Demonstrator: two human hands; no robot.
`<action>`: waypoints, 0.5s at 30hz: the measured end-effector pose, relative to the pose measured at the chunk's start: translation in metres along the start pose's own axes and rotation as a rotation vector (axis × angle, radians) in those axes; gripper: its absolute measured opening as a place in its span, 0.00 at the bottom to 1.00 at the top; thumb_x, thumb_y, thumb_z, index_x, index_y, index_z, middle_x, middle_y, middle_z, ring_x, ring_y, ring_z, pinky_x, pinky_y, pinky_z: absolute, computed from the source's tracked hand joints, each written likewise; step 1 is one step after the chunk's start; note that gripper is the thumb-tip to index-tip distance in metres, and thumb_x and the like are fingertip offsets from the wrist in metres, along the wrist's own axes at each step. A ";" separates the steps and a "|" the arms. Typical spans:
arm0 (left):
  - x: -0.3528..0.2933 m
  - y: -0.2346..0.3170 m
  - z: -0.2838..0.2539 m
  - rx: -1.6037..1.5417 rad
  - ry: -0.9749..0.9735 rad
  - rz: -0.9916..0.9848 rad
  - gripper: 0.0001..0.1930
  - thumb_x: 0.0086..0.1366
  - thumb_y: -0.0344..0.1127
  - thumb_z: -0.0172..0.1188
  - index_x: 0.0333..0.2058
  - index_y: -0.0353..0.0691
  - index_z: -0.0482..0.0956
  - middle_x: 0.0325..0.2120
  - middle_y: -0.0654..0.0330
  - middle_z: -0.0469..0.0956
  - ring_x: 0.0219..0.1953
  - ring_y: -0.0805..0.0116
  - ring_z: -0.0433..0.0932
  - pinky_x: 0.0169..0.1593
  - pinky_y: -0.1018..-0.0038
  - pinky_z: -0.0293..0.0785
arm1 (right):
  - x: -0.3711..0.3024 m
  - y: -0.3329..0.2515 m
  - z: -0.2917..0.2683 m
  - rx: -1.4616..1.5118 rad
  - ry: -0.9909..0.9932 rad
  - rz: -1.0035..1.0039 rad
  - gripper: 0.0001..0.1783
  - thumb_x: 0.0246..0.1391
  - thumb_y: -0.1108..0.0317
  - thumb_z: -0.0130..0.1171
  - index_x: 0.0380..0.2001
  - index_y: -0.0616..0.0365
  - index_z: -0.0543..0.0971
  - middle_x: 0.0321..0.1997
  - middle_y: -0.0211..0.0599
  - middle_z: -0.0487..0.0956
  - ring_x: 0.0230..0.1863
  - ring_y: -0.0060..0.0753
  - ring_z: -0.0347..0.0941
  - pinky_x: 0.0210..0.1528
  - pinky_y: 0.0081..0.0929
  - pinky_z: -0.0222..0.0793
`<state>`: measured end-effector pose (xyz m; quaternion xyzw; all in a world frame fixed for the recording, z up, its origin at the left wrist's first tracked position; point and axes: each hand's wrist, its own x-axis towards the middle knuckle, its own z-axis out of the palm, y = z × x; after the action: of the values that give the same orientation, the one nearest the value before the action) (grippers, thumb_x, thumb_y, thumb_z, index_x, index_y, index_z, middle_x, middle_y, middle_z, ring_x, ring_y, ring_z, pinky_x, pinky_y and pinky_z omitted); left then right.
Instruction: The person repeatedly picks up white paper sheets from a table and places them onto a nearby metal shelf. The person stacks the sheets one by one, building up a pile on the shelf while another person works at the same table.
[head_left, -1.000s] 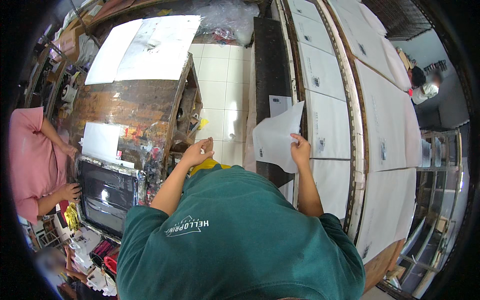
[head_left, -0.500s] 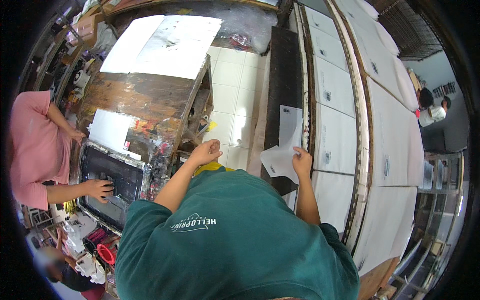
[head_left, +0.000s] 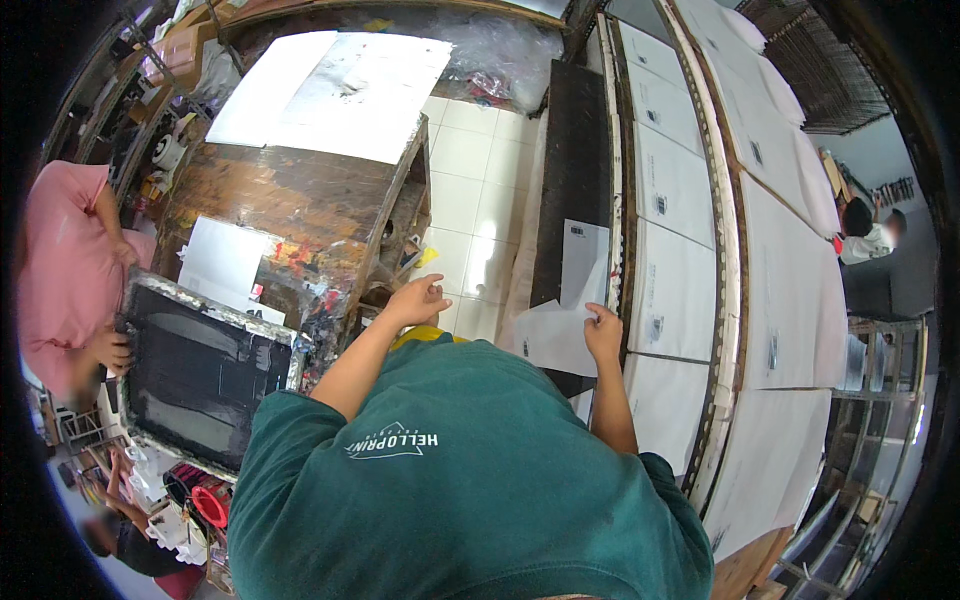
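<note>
My right hand (head_left: 603, 332) pinches the edge of a thin white printed sheet (head_left: 552, 340) between thumb and forefinger. This sheet slants over the edge of a long dark board (head_left: 570, 150) on my right. Another white sheet (head_left: 590, 245), with a small dark print, lies on the board just beyond it; where one sheet ends and the other begins is hard to make out. My left hand (head_left: 414, 303) hovers in front of my body, empty, its fingers loosely bent and apart.
Long racks of white printed sheets (head_left: 675, 280) run along my right. On the left stands a paint-stained wooden table (head_left: 280, 190) with large white sheets (head_left: 350, 90). There a co-worker in pink (head_left: 70, 260) holds a dark framed screen (head_left: 215, 365). More people are farther off.
The sheet at my right hand has swung flatter and leftward. My left hand's fingers have spread a little. The co-worker has shifted the framed screen left, raising it off the table.
</note>
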<state>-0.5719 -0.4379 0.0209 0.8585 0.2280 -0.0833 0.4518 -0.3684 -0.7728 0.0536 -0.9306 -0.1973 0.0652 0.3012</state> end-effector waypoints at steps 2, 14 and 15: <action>0.005 0.001 -0.002 0.002 -0.005 0.001 0.35 0.51 0.55 0.61 0.54 0.41 0.68 0.42 0.48 0.75 0.47 0.53 0.74 0.50 0.63 0.69 | 0.004 0.000 0.000 -0.026 -0.012 0.016 0.17 0.37 0.76 0.53 0.35 0.57 0.80 0.29 0.50 0.78 0.28 0.48 0.74 0.35 0.37 0.69; 0.013 0.010 -0.011 0.090 0.363 0.003 0.27 0.50 0.53 0.62 0.46 0.45 0.74 0.38 0.57 0.76 0.43 0.57 0.75 0.46 0.64 0.71 | 0.023 0.022 0.013 -0.030 0.036 -0.019 0.13 0.38 0.80 0.54 0.31 0.60 0.80 0.32 0.50 0.79 0.34 0.47 0.78 0.39 0.33 0.71; 0.015 0.012 -0.012 0.097 0.409 0.004 0.26 0.50 0.52 0.62 0.45 0.45 0.75 0.38 0.56 0.76 0.43 0.57 0.75 0.46 0.64 0.71 | 0.024 0.011 0.009 -0.020 0.034 0.020 0.13 0.39 0.79 0.55 0.31 0.60 0.80 0.31 0.50 0.79 0.33 0.45 0.78 0.38 0.32 0.72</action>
<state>-0.5538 -0.4287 0.0314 0.8786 0.3088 0.0830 0.3546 -0.3456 -0.7663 0.0400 -0.9365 -0.1835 0.0507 0.2946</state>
